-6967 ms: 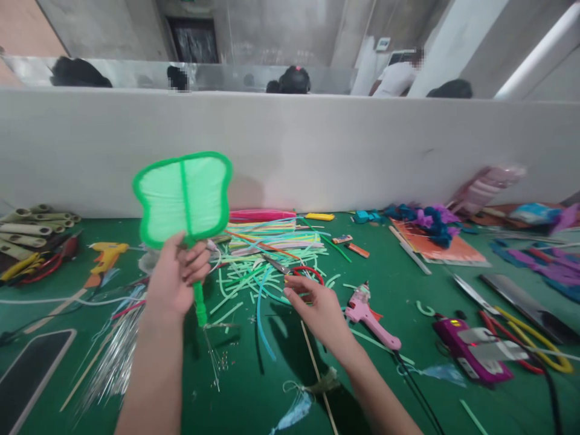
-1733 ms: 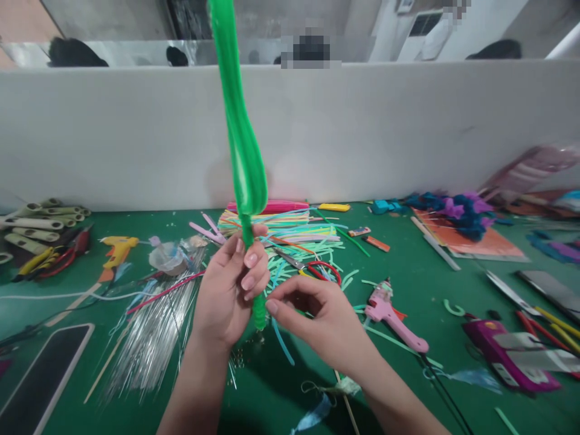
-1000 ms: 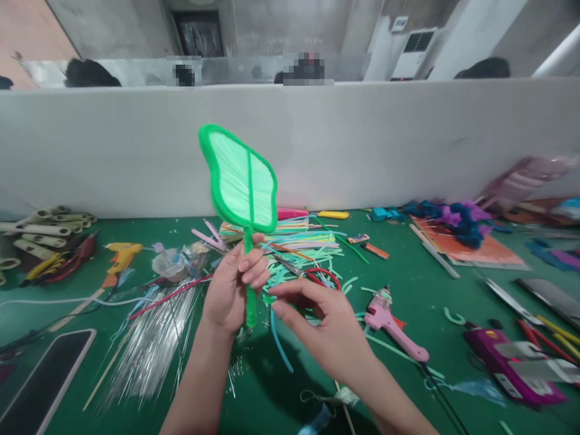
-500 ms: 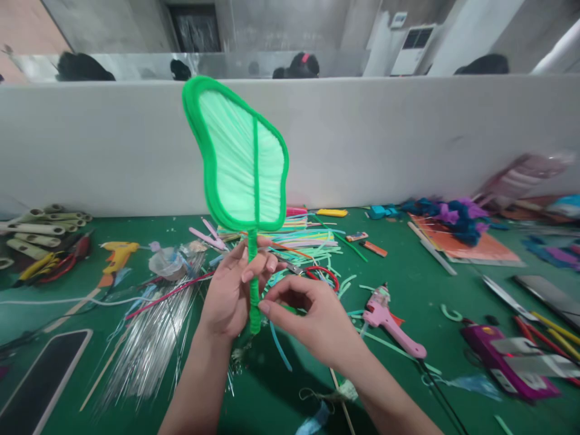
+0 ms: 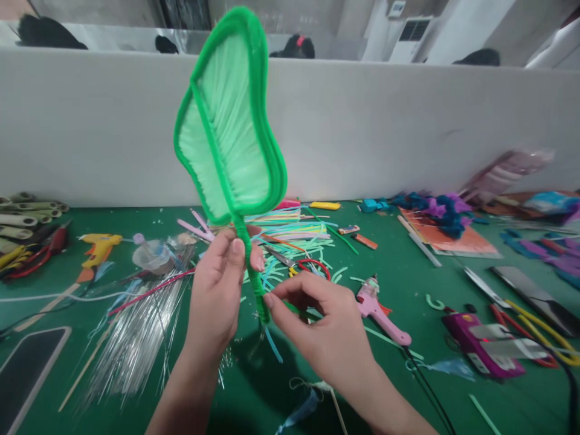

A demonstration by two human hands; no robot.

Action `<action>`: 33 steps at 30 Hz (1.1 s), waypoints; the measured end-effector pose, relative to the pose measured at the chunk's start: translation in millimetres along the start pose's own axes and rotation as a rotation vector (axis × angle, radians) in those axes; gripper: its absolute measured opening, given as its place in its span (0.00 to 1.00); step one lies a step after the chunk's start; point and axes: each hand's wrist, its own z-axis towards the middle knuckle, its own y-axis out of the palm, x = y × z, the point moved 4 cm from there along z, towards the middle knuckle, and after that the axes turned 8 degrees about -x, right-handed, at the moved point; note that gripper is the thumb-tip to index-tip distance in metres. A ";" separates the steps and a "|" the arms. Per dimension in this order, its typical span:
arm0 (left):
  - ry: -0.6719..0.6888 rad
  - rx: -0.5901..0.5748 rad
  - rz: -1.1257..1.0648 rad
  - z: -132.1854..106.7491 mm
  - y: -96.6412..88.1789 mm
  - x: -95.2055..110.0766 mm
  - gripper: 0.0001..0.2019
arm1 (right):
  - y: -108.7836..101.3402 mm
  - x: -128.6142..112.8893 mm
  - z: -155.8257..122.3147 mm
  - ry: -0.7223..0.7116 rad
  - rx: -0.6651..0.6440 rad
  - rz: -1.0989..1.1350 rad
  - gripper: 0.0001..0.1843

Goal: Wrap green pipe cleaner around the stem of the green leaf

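A green hand fan (image 5: 235, 121), with a fuzzy pipe-cleaner rim and pale green threads across its face, is held upright, leaning a little to the left. My left hand (image 5: 217, 284) is closed round the upper part of its green-wrapped handle (image 5: 256, 281), thumb in front. Lower down, my right hand (image 5: 324, 320) pinches at the right side of the handle near its bottom end. What lies between those fingertips is too small to make out. Behind the hands lie pale pipe cleaners (image 5: 299, 232) and red-handled scissors (image 5: 315, 267).
A pink glue gun (image 5: 380, 314) lies to the right, a yellow one (image 5: 100, 248) to the left. Thin clear strands (image 5: 127, 356) spread left of my arm. Farther right are a purple device (image 5: 480, 347) and large scissors (image 5: 487, 290). A white partition (image 5: 353, 133) stands behind.
The fan has turned about its handle, so its thick rim edge moved from left to right, and it now sits higher in view. Both hands stay on the handle.
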 end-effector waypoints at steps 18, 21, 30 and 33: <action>0.004 0.079 0.416 -6.0 -1.6 12.2 0.07 | -0.9 2.5 -1.4 -0.003 -0.007 -0.020 0.04; 0.008 0.096 0.452 -6.9 0.0 13.8 0.07 | -0.3 2.4 -1.9 -0.014 0.023 -0.045 0.05; 0.085 0.232 0.473 -17.3 5.1 19.4 0.02 | 8.1 2.5 -8.8 -0.118 0.099 -0.092 0.07; 0.099 0.235 0.474 -18.8 5.0 19.9 0.02 | 10.5 5.0 -6.4 -0.130 0.075 -0.039 0.07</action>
